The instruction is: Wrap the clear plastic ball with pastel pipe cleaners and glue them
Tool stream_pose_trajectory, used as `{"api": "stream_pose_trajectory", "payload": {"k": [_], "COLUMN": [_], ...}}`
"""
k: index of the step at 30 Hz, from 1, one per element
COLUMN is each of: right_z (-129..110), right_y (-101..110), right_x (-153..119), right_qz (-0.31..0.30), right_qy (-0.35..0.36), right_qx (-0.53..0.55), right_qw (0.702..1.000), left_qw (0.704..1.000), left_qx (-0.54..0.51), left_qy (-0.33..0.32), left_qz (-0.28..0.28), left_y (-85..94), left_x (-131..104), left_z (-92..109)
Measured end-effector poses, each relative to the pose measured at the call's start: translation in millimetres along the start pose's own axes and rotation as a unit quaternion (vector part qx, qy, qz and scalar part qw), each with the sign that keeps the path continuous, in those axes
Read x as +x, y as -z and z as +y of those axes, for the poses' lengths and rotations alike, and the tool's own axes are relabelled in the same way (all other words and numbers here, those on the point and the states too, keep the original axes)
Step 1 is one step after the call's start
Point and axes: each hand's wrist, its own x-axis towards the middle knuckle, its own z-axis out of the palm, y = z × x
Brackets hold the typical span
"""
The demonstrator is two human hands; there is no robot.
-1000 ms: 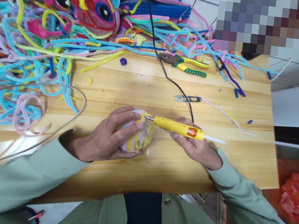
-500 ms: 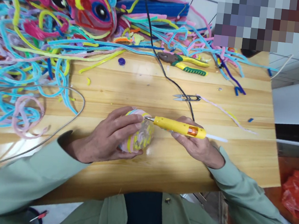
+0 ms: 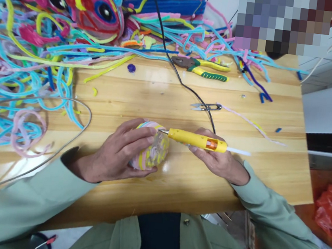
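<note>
My left hand is wrapped round a rounded object with pink, yellow and blue fuzzy strips on a clear surface. My right hand grips a yellow glue gun, whose metal tip touches or nearly touches the top of the rounded object near my left fingertips. A white glue stick sticks out of the gun's rear end. The gun hides part of my right fingers.
Thread snips and green-yellow pliers lie beyond my hands, with a black cable across them. Tangled fuzzy stems cover the left side, below a colourful mask-like piece. A grey cable loops beside my left arm.
The camera view has shifted slightly. Both hands keep their hold, and the gun tip stays by the top of the rounded object.
</note>
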Motion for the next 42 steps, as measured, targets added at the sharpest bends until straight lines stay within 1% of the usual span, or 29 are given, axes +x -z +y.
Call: {"api": "stream_pose_trajectory", "payload": {"k": [8, 13, 22, 25, 31, 36, 42], "right_z": [-2.3, -0.4, 0.0, -1.0, -0.7, -0.3, -1.4], "right_y": [1.4, 0.7, 1.5, 2.0, 1.5, 4.0, 7.7], "right_x": [0.2, 0.0, 0.2, -0.2, 0.2, 1.0, 0.9], "right_qz": [-0.009, -0.006, 0.001, 0.000, -0.002, 0.002, -0.005], "right_qy": [-0.013, 0.009, 0.032, 0.026, 0.033, 0.050, 0.021], "right_qx": [0.000, -0.019, -0.019, -0.021, -0.035, -0.049, -0.040], "right_qw": [1.000, 1.000, 0.999, 0.999, 0.999, 0.998, 0.999], "left_qw": [1.000, 1.000, 1.000, 0.999, 1.000, 1.000, 1.000], "left_qx": [-0.007, -0.001, 0.016, 0.021, 0.016, 0.022, 0.012], "left_qy": [-0.004, 0.001, -0.024, -0.039, -0.016, -0.015, -0.020], "left_qz": [0.001, 0.000, -0.005, 0.004, -0.005, -0.003, -0.005], "left_y": [-0.7, -0.3, -0.3, -0.7, 0.0, 0.0, 0.7], "left_x": [-0.2, -0.3, -0.6, -0.6, 0.1, 0.0, 0.2], "left_z": [-0.4, 0.0, -1.7, -2.2, 0.7, 1.7, 0.9]}}
